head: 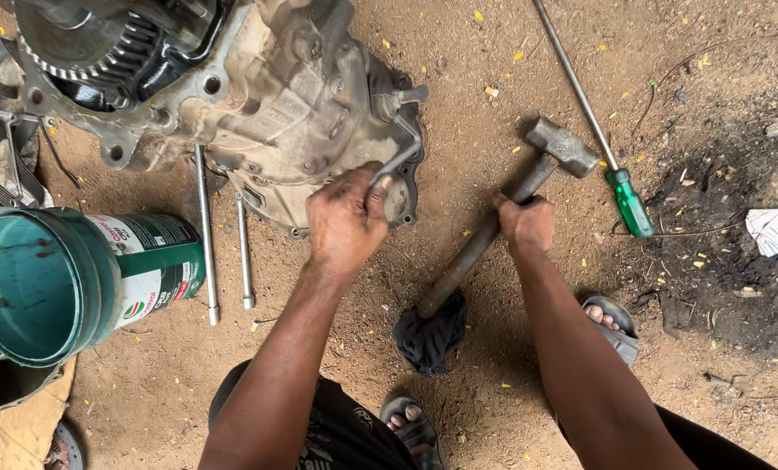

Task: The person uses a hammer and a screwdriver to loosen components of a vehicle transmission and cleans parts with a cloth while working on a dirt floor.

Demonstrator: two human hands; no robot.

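Open dirt between hammer (502, 213) and housing (293, 104)

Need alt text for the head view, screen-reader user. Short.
Seen from above, a person's left hand grips a bent metal lever on a dirty gearbox casing lying on dirt ground, while the right hand holds a hammer by its handle. A green bucket lies left; a green-handled screwdriver lies right.

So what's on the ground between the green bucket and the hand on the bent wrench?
Two long metal rods lie on the dirt there, in the head view.
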